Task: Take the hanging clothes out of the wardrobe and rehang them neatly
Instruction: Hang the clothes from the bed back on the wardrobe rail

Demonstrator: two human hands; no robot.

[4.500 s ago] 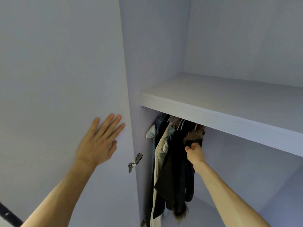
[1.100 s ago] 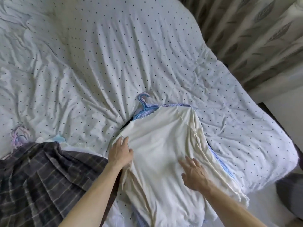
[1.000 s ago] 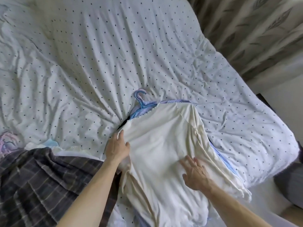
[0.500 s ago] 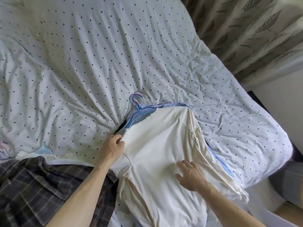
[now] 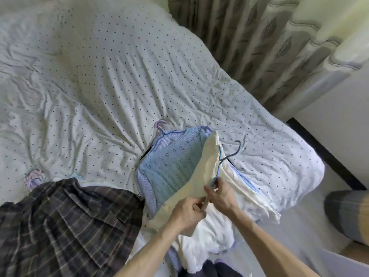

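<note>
Head view: cream top is held folded up off a blue sweater, nr the bed's front-right corner. Top's edge is gripped by left hand, fingers curled tight on cloth. Blue hanger, hook poking out past top's neck, is pinched at its lower end by right hand, thumb & fingertips together on wire. Plaid skirt is spread at front-left edge. Curtain is hung beyond right edge.
</note>
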